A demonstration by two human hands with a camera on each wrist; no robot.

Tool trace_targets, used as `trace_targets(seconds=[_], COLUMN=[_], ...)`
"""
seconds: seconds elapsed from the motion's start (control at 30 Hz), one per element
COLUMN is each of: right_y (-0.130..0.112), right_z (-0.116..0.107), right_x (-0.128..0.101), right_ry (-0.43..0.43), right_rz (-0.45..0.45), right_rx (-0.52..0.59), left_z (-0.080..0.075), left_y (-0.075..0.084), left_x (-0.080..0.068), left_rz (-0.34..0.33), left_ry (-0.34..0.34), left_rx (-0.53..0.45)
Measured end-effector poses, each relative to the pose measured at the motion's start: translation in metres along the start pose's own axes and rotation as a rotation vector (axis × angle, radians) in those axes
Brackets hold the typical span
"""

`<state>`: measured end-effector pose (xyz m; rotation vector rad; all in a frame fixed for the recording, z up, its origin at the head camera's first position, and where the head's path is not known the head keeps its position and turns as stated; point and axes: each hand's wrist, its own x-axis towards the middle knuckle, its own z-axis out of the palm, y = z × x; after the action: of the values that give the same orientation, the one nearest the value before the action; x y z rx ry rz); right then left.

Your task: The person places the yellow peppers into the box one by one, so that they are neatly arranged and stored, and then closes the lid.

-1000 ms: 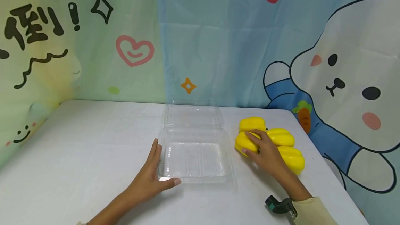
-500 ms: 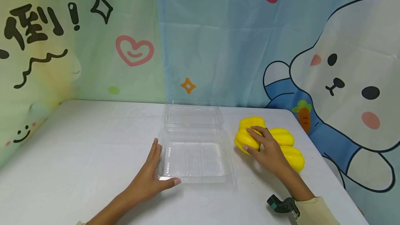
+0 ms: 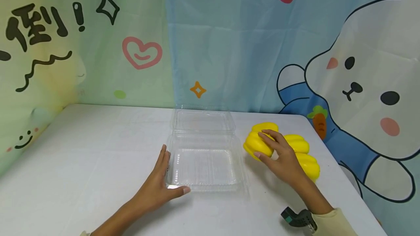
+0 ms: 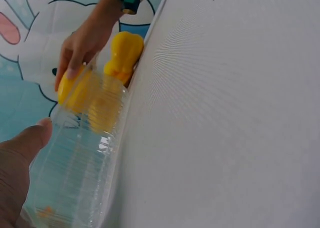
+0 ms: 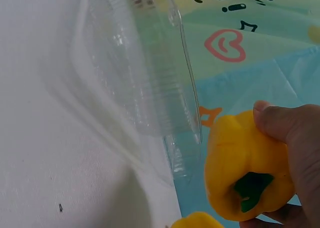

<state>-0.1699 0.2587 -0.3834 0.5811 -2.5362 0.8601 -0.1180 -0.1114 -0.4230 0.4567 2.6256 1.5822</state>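
A yellow bell pepper is pinched between the thumb and fingers of my right hand. In the right wrist view the held pepper shows its green stem end, and it appears raised off the table. My left hand rests with straight fingers along the left side of a clear plastic clamshell container, thumb at its front edge. The container's lid lies folded back behind the base. Behind and beside the right hand are more yellow peppers: one at the back, two to the right.
A white-covered table carries everything. A printed cloth backdrop stands along its back and right edges. A dark wrist camera is strapped to the right wrist, just above the table.
My right hand has lifted the bell pepper slightly and shifted it a little to the left. The left hand and the container have stayed in place.
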Motion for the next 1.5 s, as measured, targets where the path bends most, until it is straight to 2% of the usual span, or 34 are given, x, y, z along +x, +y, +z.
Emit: trace_targets(seconds=[0.3, 0.63, 0.83, 1.03, 1.27, 1.5], right_y=[-0.011, -0.024, -0.028, -0.032, -0.036, -0.041], right_z=[0.002, 0.006, 0.011, 0.017, 0.021, 0.025], right_x=[0.000, 0.000, -0.005, -0.008, -0.008, -0.011], right_ry=[0.059, 0.057, 0.013, -0.037, -0.064, -0.088], right_rz=[-0.065, -0.116, -0.164, -0.173, -0.241, -0.228], right_rx=[0.058, 0.108, 0.169, 0.147, 0.199, 0.236], left_z=[-0.001, -0.003, -0.001, 0.001, 0.000, 0.000], left_y=[-0.001, 0.000, -0.001, -0.002, -0.001, 0.000], left_x=[0.001, 0.002, 0.001, 0.000, 0.001, 0.002], left_rz=[-0.006, -0.011, 0.004, -0.002, -0.008, -0.024], left_ry=[0.006, 0.004, 0.002, 0.002, 0.006, 0.000], left_rx=[0.021, 0.018, 0.028, 0.012, 0.016, 0.025])
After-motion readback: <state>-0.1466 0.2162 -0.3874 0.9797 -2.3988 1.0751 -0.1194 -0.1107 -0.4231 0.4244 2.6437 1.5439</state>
